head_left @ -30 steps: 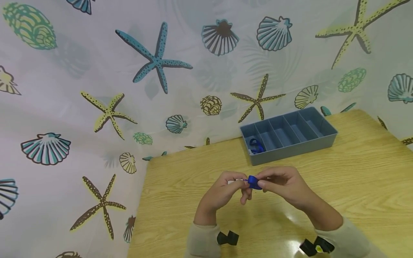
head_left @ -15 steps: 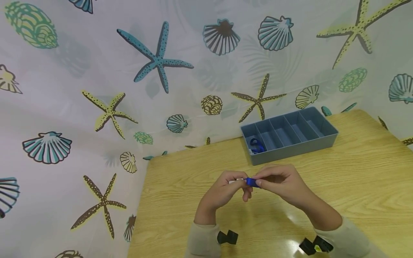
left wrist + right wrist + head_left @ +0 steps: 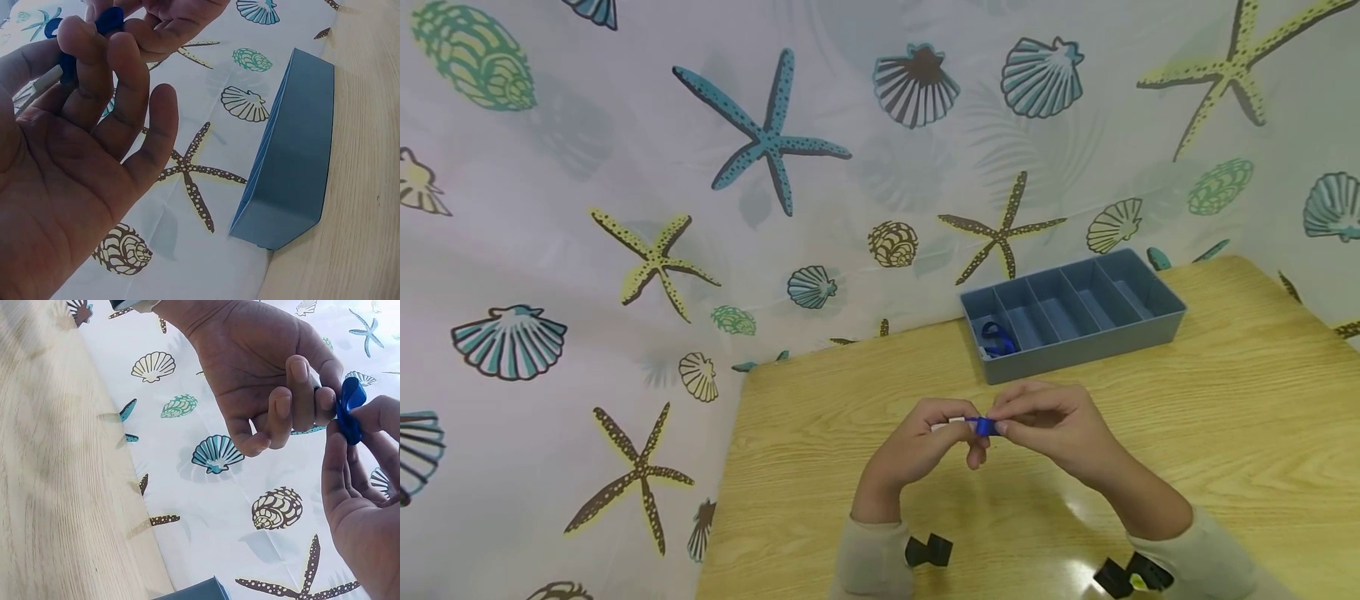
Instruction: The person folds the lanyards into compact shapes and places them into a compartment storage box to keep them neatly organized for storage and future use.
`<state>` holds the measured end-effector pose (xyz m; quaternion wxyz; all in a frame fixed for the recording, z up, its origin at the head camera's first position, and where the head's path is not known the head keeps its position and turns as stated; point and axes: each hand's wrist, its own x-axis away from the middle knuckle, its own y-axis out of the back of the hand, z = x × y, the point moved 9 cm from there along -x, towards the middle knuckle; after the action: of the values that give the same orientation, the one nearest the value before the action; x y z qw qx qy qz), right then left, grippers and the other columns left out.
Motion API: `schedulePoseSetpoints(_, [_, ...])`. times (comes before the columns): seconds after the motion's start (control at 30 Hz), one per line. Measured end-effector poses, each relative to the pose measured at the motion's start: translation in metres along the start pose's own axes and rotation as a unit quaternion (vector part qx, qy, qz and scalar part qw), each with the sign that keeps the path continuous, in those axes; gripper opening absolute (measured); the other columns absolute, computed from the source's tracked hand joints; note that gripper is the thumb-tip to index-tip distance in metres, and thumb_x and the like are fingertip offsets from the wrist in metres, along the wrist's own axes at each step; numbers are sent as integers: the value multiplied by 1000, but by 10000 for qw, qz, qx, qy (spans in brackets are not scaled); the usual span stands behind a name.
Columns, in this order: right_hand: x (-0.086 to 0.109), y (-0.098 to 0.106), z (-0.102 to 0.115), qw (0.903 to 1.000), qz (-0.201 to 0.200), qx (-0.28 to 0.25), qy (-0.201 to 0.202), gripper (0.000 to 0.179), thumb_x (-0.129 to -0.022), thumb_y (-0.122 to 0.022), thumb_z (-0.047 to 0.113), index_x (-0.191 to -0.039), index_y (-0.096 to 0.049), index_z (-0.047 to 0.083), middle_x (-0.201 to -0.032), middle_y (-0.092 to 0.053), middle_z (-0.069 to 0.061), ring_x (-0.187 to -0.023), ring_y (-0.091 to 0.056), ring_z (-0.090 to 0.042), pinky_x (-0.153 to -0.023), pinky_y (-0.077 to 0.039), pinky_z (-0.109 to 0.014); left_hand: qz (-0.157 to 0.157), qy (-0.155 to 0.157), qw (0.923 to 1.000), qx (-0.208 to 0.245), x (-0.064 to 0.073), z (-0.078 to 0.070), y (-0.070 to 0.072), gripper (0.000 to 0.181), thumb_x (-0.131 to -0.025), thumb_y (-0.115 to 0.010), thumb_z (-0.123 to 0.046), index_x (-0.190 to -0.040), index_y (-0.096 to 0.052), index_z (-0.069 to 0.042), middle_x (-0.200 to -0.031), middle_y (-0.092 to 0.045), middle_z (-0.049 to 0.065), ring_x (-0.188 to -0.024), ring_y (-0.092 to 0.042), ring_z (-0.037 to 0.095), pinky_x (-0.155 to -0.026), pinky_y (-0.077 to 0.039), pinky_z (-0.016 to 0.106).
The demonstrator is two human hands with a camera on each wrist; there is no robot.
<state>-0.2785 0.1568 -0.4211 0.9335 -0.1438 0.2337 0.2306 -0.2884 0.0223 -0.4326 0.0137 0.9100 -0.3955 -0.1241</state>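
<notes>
In front of the tray, my two hands meet at a small folded blue ribbon-like band (image 3: pixel 985 427). My left hand (image 3: pixel 919 446) pinches its left part between thumb and index finger, where a white end piece (image 3: pixel 37 89) pokes out beside the fingers. From the other side, my right hand (image 3: pixel 1063 425) grips the folds with thumb and fingertips. Close up in the right wrist view, the blue band (image 3: pixel 352 406) shows rounded loops between the hands. The left hand's other fingers are loosely bent and hold nothing. Fingers hide part of the band.
A blue-grey tray (image 3: pixel 1093 348) with several compartments stands at the back of the wooden table (image 3: pixel 820 492). In its leftmost compartment lies another blue band (image 3: pixel 996 338) with a whitish end. A cloth (image 3: pixel 820 350) printed with shells and starfish hangs behind and to the left.
The blue loop stood taller and wider a second ago and now looks smaller and flatter. My right fingertips have shifted slightly left toward the left hand, which has barely moved.
</notes>
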Motion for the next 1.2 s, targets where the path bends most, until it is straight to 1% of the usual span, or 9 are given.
schedulePoseSetpoints(0.2, [1,3,-1,9991,-135,405,-85,29,-89,-69,-23,-105,-81,-3,-111,-76,-1,-106,-71,-12,-88,-61,-25,-22,59,9999,-88,0,-1,-1,40,-112,-44,-18,-97,-68,12,-72,-59,30,-82,-65,9,-94,-55,31])
schedulePoseSetpoints(0.4, [1,4,4,9938,-299,1068,120,27,-86,-72,-22,-102,-80,-2,-105,-75,-5,-103,-71,-14,-89,-61,-25,-188,108,9970,-741,-4,1,0,31,-109,-62,-27,-89,-71,-4,-74,-66,12,-68,-54,8,-68,-48,23])
schedulePoseSetpoints(0.6, [6,7,8,9842,-368,1697,342,33,-84,-73,-24,-106,-79,-1,-110,-72,-9,-100,-70,-12,-87,-61,-23,-240,151,9933,-1119,-4,4,2,26,-110,-59,-19,-92,-74,-7,-76,-69,10,-76,-60,6,-75,-51,23])
schedulePoseSetpoints(0.73, [8,9,6,9735,-245,2265,175,38,-85,-76,-19,-118,-77,1,-119,-74,-5,-97,-72,-10,-84,-62,-23,-312,359,9911,-1243,-3,6,4,24,-108,-62,-20,-93,-76,-7,-81,-72,10,-66,-52,5,-64,-45,22])
schedulePoseSetpoints(0.87, [8,11,9,9534,-238,2994,279,39,-86,-80,-13,-117,-80,11,-116,-79,-4,-95,-74,-8,-80,-61,-21,-597,436,9888,-1297,-2,7,7,19,-105,-69,-21,-105,-82,-8,-99,-81,9,-81,-68,4,-76,-57,23])
schedulePoseSetpoints(0.93, [8,10,14,9442,-329,3231,539,40,-84,-82,-14,-114,-82,11,-110,-81,-2,-96,-76,-8,-80,-60,-19,-803,339,9883,-1248,-2,6,9,19,-104,-71,-19,-116,-82,-8,-114,-81,9,-102,-75,8,-93,-60,28])
schedulePoseSetpoints(1.0, [8,8,21,9362,-435,3351,962,41,-80,-83,-17,-111,-82,9,-105,-82,-4,-95,-77,-10,-81,-60,-17,-1040,132,9881,-1127,-1,4,12,23,-102,-74,-15,-122,-79,-6,-120,-80,11,-112,-75,13,-103,-58,33])
schedulePoseSetpoints(1.13, [9,4,33,9216,-645,3385,1788,14,-94,-80,5,-108,-82,5,-98,-81,-7,-91,-77,-12,-84,-59,-15,-1386,-575,9856,-779,-1,-2,16,23,-97,-76,-1,-119,-76,5,-115,-77,25,-109,-76,18,-102,-60,41])
schedulePoseSetpoints(1.2, [10,3,37,9145,-781,3411,2032,19,-100,-75,21,-107,-82,4,-96,-81,-8,-91,-76,-11,-85,-58,-15,-1436,-988,9832,-539,0,-7,16,23,-94,-76,6,-116,-73,12,-111,-74,33,-106,-77,18,-96,-63,45])
